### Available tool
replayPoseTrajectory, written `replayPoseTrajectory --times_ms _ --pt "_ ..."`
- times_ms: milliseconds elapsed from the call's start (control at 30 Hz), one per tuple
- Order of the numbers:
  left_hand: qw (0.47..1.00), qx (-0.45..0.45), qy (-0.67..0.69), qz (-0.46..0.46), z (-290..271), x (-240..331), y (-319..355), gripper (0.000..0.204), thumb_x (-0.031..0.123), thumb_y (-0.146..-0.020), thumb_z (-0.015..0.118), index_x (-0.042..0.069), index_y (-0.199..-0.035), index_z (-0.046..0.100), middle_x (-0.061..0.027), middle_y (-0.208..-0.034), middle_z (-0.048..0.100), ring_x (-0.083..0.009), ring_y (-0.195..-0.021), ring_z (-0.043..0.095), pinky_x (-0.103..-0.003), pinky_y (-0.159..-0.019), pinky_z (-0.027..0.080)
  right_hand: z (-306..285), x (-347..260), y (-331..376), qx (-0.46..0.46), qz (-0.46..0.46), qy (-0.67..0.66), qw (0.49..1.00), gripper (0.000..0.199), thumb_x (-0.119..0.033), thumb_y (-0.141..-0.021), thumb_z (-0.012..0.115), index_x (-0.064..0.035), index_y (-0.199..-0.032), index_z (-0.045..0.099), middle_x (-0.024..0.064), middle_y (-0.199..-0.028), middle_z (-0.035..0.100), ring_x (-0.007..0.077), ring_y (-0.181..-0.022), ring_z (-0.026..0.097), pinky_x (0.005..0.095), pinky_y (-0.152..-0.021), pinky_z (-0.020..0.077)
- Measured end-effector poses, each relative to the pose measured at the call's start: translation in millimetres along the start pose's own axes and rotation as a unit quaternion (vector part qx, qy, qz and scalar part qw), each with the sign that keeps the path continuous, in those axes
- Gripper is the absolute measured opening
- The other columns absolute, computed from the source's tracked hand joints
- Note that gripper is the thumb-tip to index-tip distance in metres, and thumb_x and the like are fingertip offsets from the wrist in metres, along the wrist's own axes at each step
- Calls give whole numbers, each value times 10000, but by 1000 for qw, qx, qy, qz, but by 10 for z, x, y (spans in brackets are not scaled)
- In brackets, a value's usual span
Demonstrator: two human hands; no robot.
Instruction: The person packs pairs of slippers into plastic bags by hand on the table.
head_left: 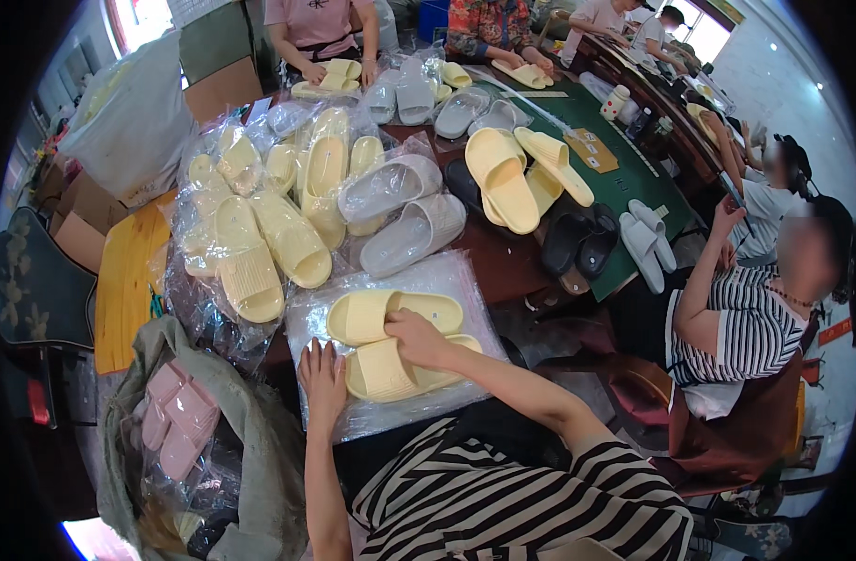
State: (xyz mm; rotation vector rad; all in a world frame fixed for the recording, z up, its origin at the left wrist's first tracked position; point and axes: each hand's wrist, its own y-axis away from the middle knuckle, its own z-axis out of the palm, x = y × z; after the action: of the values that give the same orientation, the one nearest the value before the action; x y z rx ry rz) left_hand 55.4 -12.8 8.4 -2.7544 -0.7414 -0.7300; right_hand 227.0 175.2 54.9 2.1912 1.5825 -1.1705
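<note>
Two pale yellow slide slippers [402, 366] lie side by side on a stack of clear plastic bags [473, 297] in front of me. My right hand [417, 338] is closed at the straps of the pair, its fingertips partly hidden behind them. Stretched out flat, my left hand [323, 376] rests on the bags' left edge, close to the slipper toes. Beyond the bags, a heap of bagged yellow slippers [250, 245] spreads to the left, with bagged grey slippers [405, 215] beside it. A loose yellow pair [503, 178] stands on black slippers farther right.
At lower left, an open grey-green sack [269, 439] holds bagged pink slippers [180, 416]. Black slippers [582, 241] and a white pair [645, 245] sit on the green table mat [624, 178]. A person in stripes [746, 327] sits at right; others work across the table.
</note>
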Motion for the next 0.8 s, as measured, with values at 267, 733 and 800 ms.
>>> replayPoseTrajectory --times_ms 267,733,800 --pt "1000 10 16 5 -48 -23 -70 412 174 -980 483 14 -1355 538 -207 -1473 457 -420 -1395 344 -506 -1161 252 169 262 -6 31 28 -13 999 159 -38 -736 585 -24 -887 633 172 -1000 604 407 -981 564 481 -846 473" --pt "990 -37 -134 -12 -228 -26 236 625 341 -944 579 117 -1496 388 -90 -1583 319 -385 -1471 225 -631 -1165 170 108 258 48 -48 1 51 998 272 -11 -727 618 -7 -999 641 188 -1092 589 385 -1018 568 462 -866 481" --pt "983 -64 -175 6 -275 -68 263 637 416 -978 521 171 -1536 335 -35 -1623 250 -377 -1493 171 -649 -1162 146 73 234 57 -34 4 47 998 277 -16 -727 624 -5 -1003 641 183 -1086 589 384 -1027 565 458 -867 480"
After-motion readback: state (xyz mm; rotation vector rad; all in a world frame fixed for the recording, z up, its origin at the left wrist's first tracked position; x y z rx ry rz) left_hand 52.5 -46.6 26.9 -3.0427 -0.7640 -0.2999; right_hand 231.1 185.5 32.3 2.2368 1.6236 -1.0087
